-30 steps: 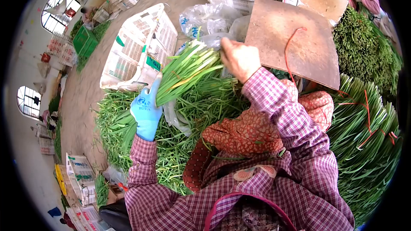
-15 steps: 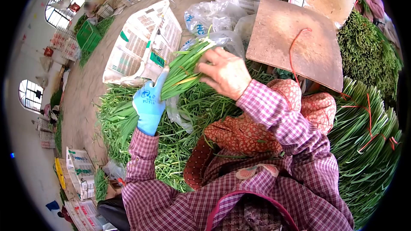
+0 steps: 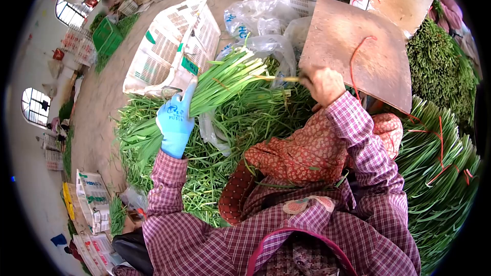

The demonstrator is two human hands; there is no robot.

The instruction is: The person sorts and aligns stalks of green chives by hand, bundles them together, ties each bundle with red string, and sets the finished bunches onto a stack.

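My left hand (image 3: 175, 122), in a light blue glove, is closed around a bunch of chives (image 3: 220, 83). Their pale cut ends point up and to the right, and the green leaves hang down to the left. A thin reddish strand lies across the bunch. My bare right hand (image 3: 326, 86) is off to the right with its fingers pinched on a yellowed leaf (image 3: 286, 78), which stretches back to the pale ends. Beneath both hands spreads a heap of loose green leaves (image 3: 204, 189).
A white plastic crate (image 3: 158, 53) stands beyond my left hand, next to clear plastic bags (image 3: 261, 18). A brown board (image 3: 353, 46) with a red string (image 3: 353, 64) is past my right hand. Tied chives (image 3: 434, 174) are stacked at right, with a darker green pile (image 3: 440, 66) behind.
My right hand has moved right, away from the bunch, drawing the yellowed leaf out from among the stalks. My left hand keeps its hold in nearly the same place.
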